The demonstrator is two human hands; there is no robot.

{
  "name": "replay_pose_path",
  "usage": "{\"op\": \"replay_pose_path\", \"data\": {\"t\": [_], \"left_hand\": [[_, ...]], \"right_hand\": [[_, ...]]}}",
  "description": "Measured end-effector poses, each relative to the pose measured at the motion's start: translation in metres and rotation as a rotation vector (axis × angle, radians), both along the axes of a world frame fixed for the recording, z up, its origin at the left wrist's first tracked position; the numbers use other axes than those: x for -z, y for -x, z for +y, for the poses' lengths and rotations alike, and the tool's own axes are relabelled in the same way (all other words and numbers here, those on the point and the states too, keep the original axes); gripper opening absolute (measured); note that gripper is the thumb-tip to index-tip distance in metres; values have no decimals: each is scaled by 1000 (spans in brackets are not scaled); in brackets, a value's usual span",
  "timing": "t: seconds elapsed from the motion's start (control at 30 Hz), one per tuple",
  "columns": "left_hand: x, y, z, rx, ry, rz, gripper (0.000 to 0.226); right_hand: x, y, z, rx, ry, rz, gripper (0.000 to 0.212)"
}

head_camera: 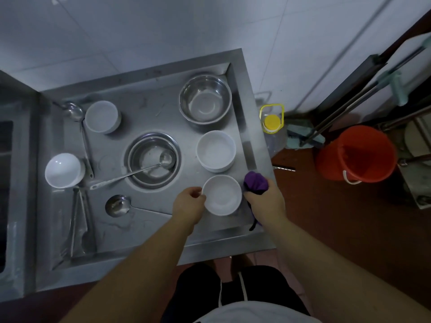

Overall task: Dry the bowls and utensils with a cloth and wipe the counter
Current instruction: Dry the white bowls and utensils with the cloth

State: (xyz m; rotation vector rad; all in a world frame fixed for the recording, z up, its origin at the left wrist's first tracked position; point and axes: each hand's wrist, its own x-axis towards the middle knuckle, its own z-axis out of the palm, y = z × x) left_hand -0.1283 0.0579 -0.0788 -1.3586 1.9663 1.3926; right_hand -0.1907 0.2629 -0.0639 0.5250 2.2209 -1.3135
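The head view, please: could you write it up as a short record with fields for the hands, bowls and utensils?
left hand: grips rim of nearest white bowl
right hand: holds purple cloth beside that bowl
other white bowls: three on steel counter
steel bowls: one at back, one central holding a ladle
loose utensils: ladles, tongs at left

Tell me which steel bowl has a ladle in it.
The middle steel bowl, sitting in the counter's round recess: a ladle rests in it, handle over the near-left rim. The back-right steel bowl is empty.
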Motion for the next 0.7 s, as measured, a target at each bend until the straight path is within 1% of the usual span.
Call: {"op": "replay_pose_path", "data": {"t": [0.13,0.27,0.43,0.6,0.7], "left_hand": [[-24,-10,-4,49,46,34,38],[-52,-21,-13,225,205,73,40],[-84,-38,-37,362,332,69,42],[-107,-66,-80,429,473,55,44],[-112,-89,-113,424,504,30,43]], "right_hand": [[-27,0,5,-57,-13,78,39],[-56,4,-10,-133,0,177,40],[-85,8,-50,-411,23,243,41],[-101,-5,-104,-663,54,313,47],[-102,-15,-136,-789,8,327,49]]}}
